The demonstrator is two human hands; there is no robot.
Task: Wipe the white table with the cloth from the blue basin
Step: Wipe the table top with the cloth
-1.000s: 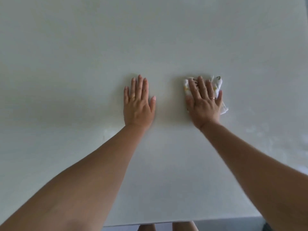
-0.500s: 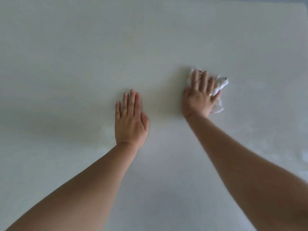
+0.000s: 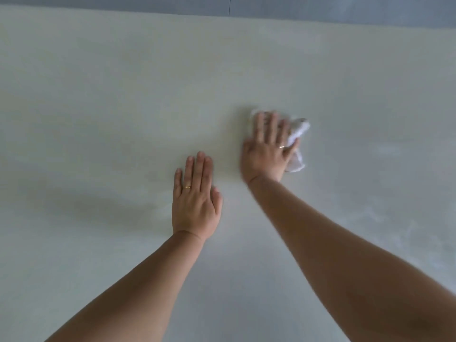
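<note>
A person leans over a broad, smooth white table (image 3: 123, 95) that fills nearly the whole view, with both bare forearms reaching forward from the lower edge. The left hand (image 3: 195, 201) lies flat on the tabletop near the middle, palm down, its fingers straight and close together and the thumb tucked alongside; a thin gold ring (image 3: 187, 187) sits on its ring finger. The right hand (image 3: 267, 149) is farther forward and just to the right of the left one, pressed palm down on a crumpled white cloth (image 3: 297, 137), its fingers straight and slightly spread over the fabric. The cloth lies on the table under that hand, and bunched folds of it show past the fingertips and along the hand's right side; this hand and the cloth are blurred, so finer detail cannot be told. A pale ring (image 3: 281, 146) shows on one finger of the right hand. Faint cloudy smears (image 3: 385, 213) mark the tabletop to the right of the right forearm. Beyond the table's far edge runs a grey strip of floor (image 3: 320, 7).
</note>
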